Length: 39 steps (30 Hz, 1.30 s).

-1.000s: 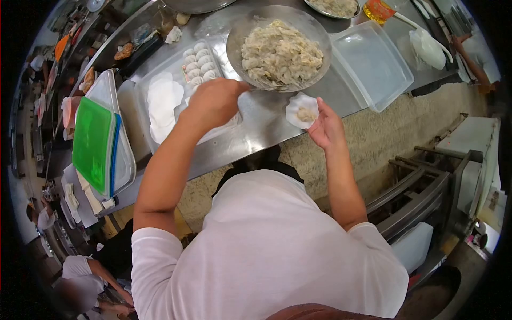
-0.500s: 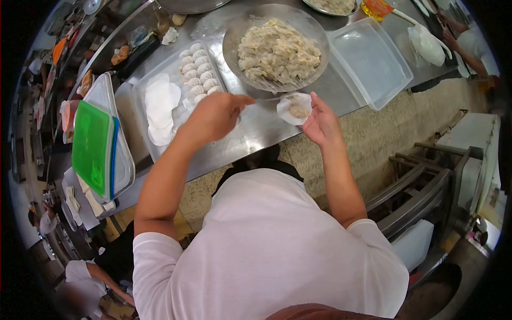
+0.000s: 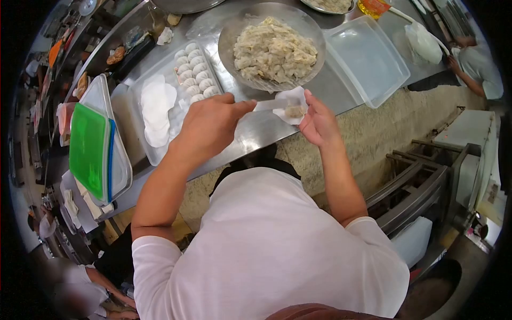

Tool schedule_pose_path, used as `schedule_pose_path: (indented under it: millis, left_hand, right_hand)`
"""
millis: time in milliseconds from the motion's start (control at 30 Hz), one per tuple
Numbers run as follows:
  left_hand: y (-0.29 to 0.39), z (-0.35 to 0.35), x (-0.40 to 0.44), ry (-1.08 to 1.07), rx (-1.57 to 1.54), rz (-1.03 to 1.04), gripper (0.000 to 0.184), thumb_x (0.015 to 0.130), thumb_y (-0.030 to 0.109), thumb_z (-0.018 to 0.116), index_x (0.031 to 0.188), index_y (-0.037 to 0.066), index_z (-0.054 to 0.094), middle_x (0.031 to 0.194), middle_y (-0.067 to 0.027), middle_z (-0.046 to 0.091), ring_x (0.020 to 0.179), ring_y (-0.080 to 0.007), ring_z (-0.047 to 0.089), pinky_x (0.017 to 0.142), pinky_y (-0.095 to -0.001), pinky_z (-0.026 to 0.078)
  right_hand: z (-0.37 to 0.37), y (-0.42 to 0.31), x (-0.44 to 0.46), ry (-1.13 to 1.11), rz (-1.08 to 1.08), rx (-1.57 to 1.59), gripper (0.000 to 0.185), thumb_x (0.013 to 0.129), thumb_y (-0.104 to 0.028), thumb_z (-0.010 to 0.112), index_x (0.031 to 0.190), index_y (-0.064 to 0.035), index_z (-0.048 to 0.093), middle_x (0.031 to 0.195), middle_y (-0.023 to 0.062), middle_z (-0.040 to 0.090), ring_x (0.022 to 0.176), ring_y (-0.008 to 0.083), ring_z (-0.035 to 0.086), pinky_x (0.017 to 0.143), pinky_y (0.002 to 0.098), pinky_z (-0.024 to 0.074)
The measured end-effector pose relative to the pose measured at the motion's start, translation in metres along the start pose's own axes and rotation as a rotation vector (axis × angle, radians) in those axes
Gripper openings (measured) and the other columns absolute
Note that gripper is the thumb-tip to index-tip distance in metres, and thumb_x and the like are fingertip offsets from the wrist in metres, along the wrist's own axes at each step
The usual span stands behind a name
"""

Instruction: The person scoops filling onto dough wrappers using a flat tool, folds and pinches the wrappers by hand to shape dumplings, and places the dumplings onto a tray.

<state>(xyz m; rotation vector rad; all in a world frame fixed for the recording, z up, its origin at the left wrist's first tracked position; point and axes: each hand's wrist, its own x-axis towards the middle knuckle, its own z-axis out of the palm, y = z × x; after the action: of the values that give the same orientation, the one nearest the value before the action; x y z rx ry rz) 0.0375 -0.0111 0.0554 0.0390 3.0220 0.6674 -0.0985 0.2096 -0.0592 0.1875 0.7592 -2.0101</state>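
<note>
On the fingers of my right hand [image 3: 321,121] rests a thin white wrapper [image 3: 282,114] with a lump of filling [image 3: 294,111]. My left hand [image 3: 212,124] is closed around a flat, pale spreading tool [image 3: 269,105], whose far end lies over the wrapper beside the filling. Behind both hands stands a wide metal bowl [image 3: 226,45] heaped with pale filling [image 3: 276,50]. A clear tray to the left holds rows of pleated dumplings [image 3: 196,72] and a stack of white wrappers [image 3: 156,109].
Right of the bowl lies a clear plastic container [image 3: 368,61]. A green lid [image 3: 89,150] leans at the table's left. Other people's arms show at the right edge [image 3: 465,77] and lower left [image 3: 109,285]. A metal rack [image 3: 416,186] stands low right.
The spreading tool has moved from near the bowl's edge onto the wrapper. My right hand has shifted slightly left with the wrapper, which is now more folded upward.
</note>
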Motion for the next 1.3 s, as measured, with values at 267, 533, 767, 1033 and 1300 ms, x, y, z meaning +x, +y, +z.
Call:
schedule_pose_path:
  millis: [267,533,767,1033,1300]
  left_hand:
    - [-0.008,-0.009,0.013,-0.047,0.138,-0.227,0.041,0.085,0.001,0.059,0.121,0.015,0.071,0.090,-0.0136,0.067,0.084,-0.0345,0.067,0.075,-0.0452,0.053]
    - [-0.006,0.047,0.038,0.198,-0.349,-0.283,0.039,0.098,0.027,0.063,0.130,0.005,0.063,0.122,-0.0131,0.065,0.094,-0.0264,0.067,0.080,-0.0379,0.054]
    - [-0.022,0.043,0.000,0.130,-1.887,-0.558,0.031,0.102,0.014,0.056,0.131,0.002,0.056,0.123,-0.0103,0.064,0.113,-0.0188,0.063,0.094,-0.0354,0.053]
    - [-0.001,0.032,-0.069,0.369,-1.888,-0.180,0.056,0.081,-0.008,0.074,0.133,-0.002,0.055,0.121,-0.0098,0.065,0.108,-0.0199,0.066,0.094,-0.0356,0.055]
    - [-0.004,-0.002,-0.105,0.765,-1.253,0.099,0.048,0.076,0.004,0.087,0.119,0.002,0.066,0.105,-0.0040,0.062,0.101,-0.0163,0.060,0.089,-0.0290,0.050]
  right_hand:
    - [-0.007,0.001,-0.001,0.027,-0.046,-0.053,0.035,0.104,-0.022,0.051,0.124,0.0072,0.057,0.122,0.0191,0.066,0.109,0.0314,0.067,0.097,0.0474,0.0541]
    - [0.048,-0.008,-0.011,-0.074,0.031,0.115,0.035,0.101,-0.016,0.054,0.127,0.0081,0.055,0.123,0.0181,0.065,0.115,0.0298,0.064,0.101,0.0449,0.0519]
    - [0.074,0.015,-0.011,-0.262,-0.392,-0.941,0.045,0.091,-0.003,0.060,0.134,0.0035,0.053,0.123,0.0117,0.057,0.111,0.0232,0.060,0.097,0.0339,0.0474]
    - [0.126,0.035,-0.036,-0.446,-0.380,-0.866,0.051,0.086,0.005,0.059,0.135,0.0036,0.047,0.123,0.0098,0.050,0.119,0.0175,0.049,0.100,0.0322,0.0447]
    - [0.182,0.074,-0.053,-0.563,-0.391,-0.731,0.058,0.087,0.005,0.067,0.138,0.0019,0.040,0.129,0.0112,0.050,0.123,0.0170,0.050,0.103,0.0321,0.0446]
